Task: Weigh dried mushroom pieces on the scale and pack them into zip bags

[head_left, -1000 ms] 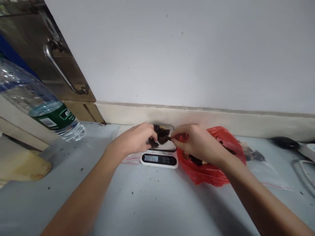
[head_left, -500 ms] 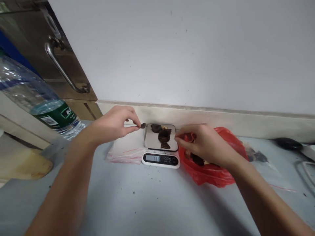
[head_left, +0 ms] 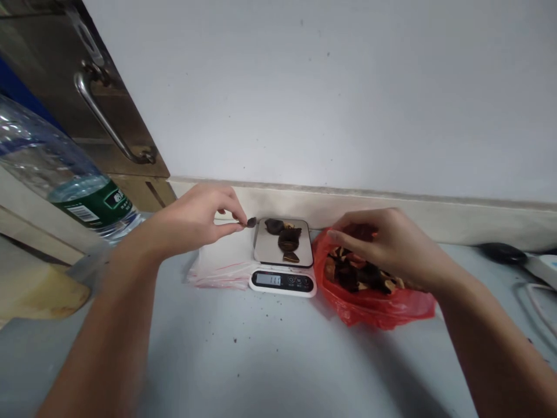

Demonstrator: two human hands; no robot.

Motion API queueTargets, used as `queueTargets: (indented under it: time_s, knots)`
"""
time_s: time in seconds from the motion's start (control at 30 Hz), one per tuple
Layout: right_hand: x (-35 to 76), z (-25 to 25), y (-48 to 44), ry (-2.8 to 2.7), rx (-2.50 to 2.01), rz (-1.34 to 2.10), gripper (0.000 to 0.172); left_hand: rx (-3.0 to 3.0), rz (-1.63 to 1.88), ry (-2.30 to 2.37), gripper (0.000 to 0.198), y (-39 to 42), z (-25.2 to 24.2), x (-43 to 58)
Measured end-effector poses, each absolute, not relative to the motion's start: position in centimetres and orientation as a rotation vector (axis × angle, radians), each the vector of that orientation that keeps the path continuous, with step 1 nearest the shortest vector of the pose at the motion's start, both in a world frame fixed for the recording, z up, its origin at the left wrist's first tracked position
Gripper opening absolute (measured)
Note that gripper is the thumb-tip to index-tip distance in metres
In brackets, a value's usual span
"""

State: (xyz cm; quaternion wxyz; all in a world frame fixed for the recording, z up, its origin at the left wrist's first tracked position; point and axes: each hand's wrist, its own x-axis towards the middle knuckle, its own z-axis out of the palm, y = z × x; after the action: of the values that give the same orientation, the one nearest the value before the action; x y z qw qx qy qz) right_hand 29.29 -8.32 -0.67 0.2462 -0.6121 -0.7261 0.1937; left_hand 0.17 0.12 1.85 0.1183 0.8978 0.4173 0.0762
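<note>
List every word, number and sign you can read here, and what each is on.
"M": a button on the scale.
"T": the button to its right.
Power sign: left of "M", no word.
Scale display: digits too blurred to read surely.
Print under the buttons: too small.
Bottle label: white characters, blurred; barcode unreadable.

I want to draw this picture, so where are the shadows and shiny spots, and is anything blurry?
Head view: a soft shadow darkens the pale blue-grey tabletop beside the bare right forearm; same view: white glints mark the clear, green-labelled plastic bottle; same view: digits on the white rectangular digital scale look fuzzy, hard to read.
</note>
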Motion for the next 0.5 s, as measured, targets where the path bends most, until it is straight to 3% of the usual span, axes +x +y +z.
queueTargets:
  time_s: [0.27,0.5]
  knots:
    - [29.35,-0.86,-8.27,-2.018,-1.712,0.533,0.037,2.631,0.175,1.240,0.035,0.01,1.97,0.29]
    - [29.51,-1.21,-8.19,-2.039,-1.717,0.542,0.030,2.623,0.217,1.241,0.029,0.06,1.70,0.15]
